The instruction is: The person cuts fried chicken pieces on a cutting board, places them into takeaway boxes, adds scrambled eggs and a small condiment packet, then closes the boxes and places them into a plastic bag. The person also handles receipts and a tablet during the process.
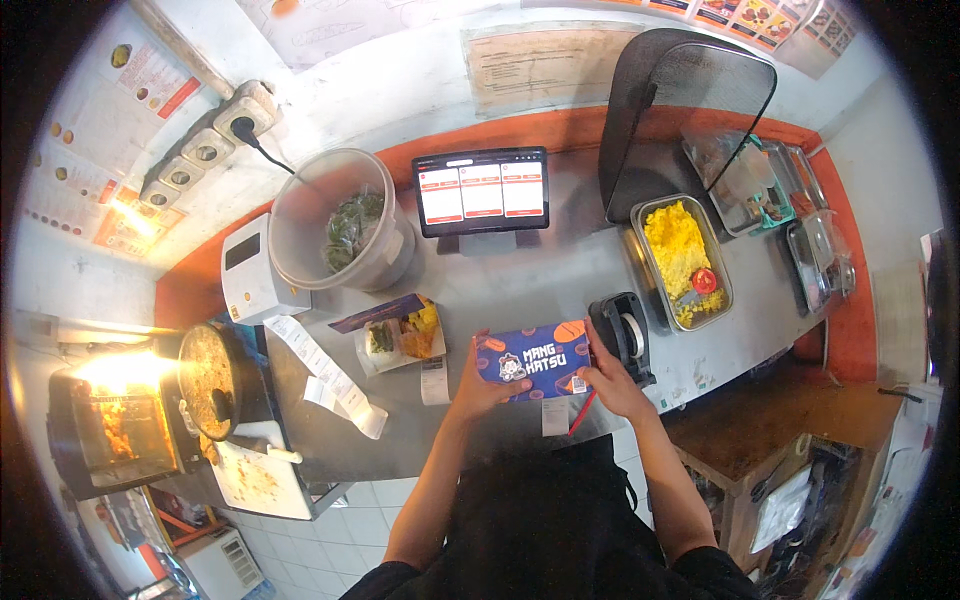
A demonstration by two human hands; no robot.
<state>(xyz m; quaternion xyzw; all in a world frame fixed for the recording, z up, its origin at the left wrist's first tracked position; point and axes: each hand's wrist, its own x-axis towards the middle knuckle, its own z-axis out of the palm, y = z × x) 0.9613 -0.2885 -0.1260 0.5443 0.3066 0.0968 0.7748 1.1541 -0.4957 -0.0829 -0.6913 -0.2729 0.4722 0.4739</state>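
A closed blue-purple cardboard food box (545,372) with orange patterns is held over the near edge of the steel counter. My left hand (478,382) grips its left end, and my right hand (612,378) holds the right end, thumb on the lid. Close beyond the right hand stands a black tape dispenser (612,318). To the left of the held box, an open food box (372,362) shows fried food and something green inside. A small paper slip (555,418) hangs just below the held box, beside a thin red stick-like item (582,412).
A tablet (482,190) stands behind, with a plastic bucket (390,245) and white printer (250,285) to its left. A receipt strip (330,375) curls across the counter. Rightward are a metal tray of yellow food (672,245), a mesh cover (640,120) and a lit warmer (120,430) far left.
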